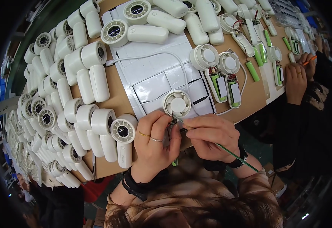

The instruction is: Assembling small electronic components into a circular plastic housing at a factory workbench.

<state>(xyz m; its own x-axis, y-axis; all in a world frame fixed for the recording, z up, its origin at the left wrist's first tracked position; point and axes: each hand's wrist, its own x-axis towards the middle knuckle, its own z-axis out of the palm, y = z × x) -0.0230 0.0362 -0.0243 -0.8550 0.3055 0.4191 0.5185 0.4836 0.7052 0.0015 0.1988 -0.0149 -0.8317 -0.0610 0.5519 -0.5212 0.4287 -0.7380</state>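
the fan (178, 105) lies in the left hand (152, 141), fingers closed below its head, long axis toward the wearer (156, 209) (mostly hidden), while the right hand (215, 136) pinches a green tool (238, 157) slanting in from the right.

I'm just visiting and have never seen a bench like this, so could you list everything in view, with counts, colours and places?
Closed fans: many, overlapping, white, left and top
Opened fans: several, white with green cells, right
Loose green cells: several, green, upper right
White cable: at least one, white, across the sheeting
Sheeting: count unclear, white with dark lines, mid-table
Table: one, brown, beneath everything
Thin metal tool: one, silvery, front-left edge
Co-worker's hand: one clearly seen, far right
Fan in hand: one, white, front centre
Slim green tool: one, green, right hand
Left hand: one, bare, two rings, fan's base
Right hand: one, bare, front centre
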